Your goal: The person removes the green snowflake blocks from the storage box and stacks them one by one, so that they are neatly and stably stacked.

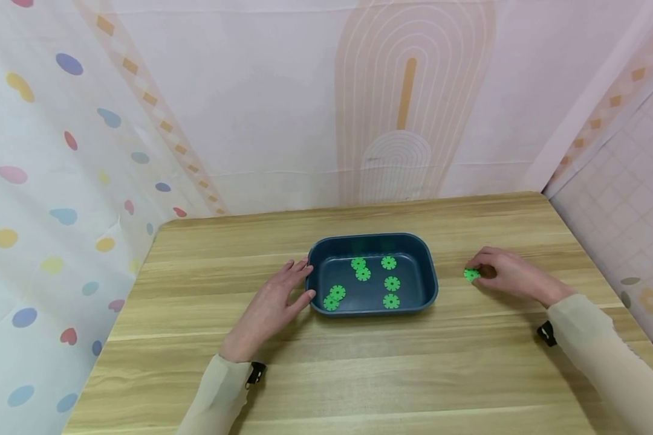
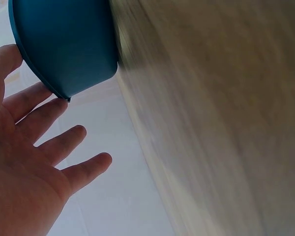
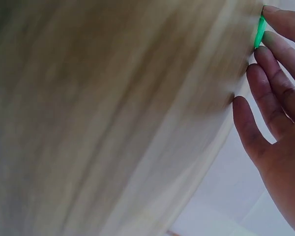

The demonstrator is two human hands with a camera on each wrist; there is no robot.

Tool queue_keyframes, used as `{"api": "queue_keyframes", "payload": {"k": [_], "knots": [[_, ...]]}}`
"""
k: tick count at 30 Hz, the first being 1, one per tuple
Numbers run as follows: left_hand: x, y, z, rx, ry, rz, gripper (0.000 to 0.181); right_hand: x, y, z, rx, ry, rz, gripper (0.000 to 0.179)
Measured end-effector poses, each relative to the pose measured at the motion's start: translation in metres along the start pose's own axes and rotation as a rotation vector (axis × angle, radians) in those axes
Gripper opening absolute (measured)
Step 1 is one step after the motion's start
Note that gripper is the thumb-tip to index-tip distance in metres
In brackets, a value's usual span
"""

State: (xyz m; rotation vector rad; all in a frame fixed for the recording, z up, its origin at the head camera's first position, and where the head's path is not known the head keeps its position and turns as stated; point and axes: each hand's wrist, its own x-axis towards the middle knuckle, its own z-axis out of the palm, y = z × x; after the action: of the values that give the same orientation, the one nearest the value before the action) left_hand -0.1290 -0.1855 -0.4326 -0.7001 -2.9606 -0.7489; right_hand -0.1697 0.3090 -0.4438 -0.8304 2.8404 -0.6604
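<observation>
A dark blue rectangular tub [image 1: 372, 313] with rounded corners sits on the wooden table, several green notched discs [image 1: 392, 283] lying flat on its floor. At its left end my left hand [image 1: 272, 302] touches the rim with spread, fairly straight fingers. From the left wrist view, the fingertips meet the outer edge of the tub [image 2: 69, 44], while the lower two fingers stand free of it. To the right of the tub, my right hand [image 1: 508, 275] pinches another green notched disc [image 1: 471, 275] between thumb and fingers, close over the tabletop. That disc [image 3: 259, 32] appears edge-on in the right wrist view.
The wooden table [image 1: 359, 374] reaches back to a patterned curtain [image 1: 272, 121], which also hangs along the left side. Inside the tub, some discs overlap in pairs at the left and middle. A black strap [image 1: 546, 333] shows at the right wrist.
</observation>
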Motion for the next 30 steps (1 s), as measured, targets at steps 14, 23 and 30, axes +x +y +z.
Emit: {"api": "queue_keyframes", "payload": {"k": [14, 23, 30], "knots": [[0.0, 0.0, 0.0, -0.007, -0.001, -0.006, 0.057, -0.001, 0.007, -0.001, 0.123, -0.033, 0.066, 0.028], [-0.001, -0.001, 0.002, -0.019, 0.002, -0.005, 0.057, -0.003, 0.007, -0.003, 0.182, -0.044, 0.089, 0.033], [-0.001, -0.002, 0.002, -0.023, 0.003, -0.002, 0.057, -0.013, -0.002, -0.014, 0.284, -0.019, 0.128, 0.036]]}}
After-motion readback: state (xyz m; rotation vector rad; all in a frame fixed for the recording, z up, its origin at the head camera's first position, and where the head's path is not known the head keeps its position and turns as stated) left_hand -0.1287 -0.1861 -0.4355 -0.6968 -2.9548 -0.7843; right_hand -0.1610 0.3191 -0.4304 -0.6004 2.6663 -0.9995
